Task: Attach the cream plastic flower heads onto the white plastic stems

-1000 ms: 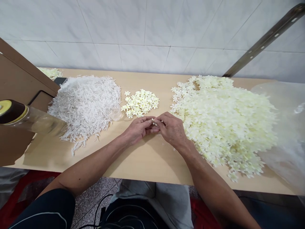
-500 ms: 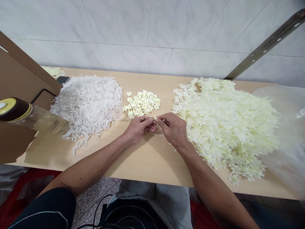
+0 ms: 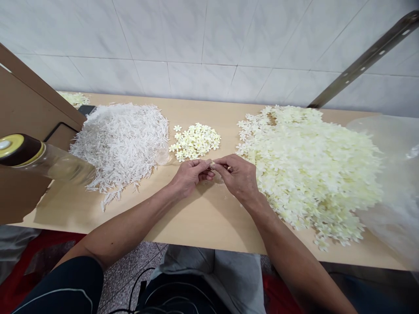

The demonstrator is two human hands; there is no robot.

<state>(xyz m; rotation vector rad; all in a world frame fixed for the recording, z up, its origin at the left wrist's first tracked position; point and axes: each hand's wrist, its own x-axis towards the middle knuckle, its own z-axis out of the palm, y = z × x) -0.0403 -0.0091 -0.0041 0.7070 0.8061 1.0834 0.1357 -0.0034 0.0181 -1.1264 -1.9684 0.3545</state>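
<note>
My left hand (image 3: pixel 191 175) and my right hand (image 3: pixel 236 175) meet fingertip to fingertip above the table, just in front of a small pile of pale yellow flowers (image 3: pixel 197 140). A tiny pale flower (image 3: pixel 212 164) is pinched in my right thumb and forefinger, mostly covered by them. My left thumb and forefinger are pressed together against it; what they grip is too small to make out. Left of my hands lies a heap of thin white stamen-like sticks (image 3: pixel 124 141). A large heap of loose pale flowers (image 3: pixel 314 170) spreads beside my right hand and forearm.
A clear bottle with a dark and yellow cap (image 3: pixel 22 149) juts in at the left by a brown cardboard panel (image 3: pixel 29 109). Clear plastic sheeting (image 3: pixel 396 187) lies at the right. A metal perforated bar (image 3: pixel 363 61) slants up by the tiled wall (image 3: pixel 199 39).
My fingertips have drawn slightly closer, and less of the pale flower shows between them. The heaps stay as they were.
</note>
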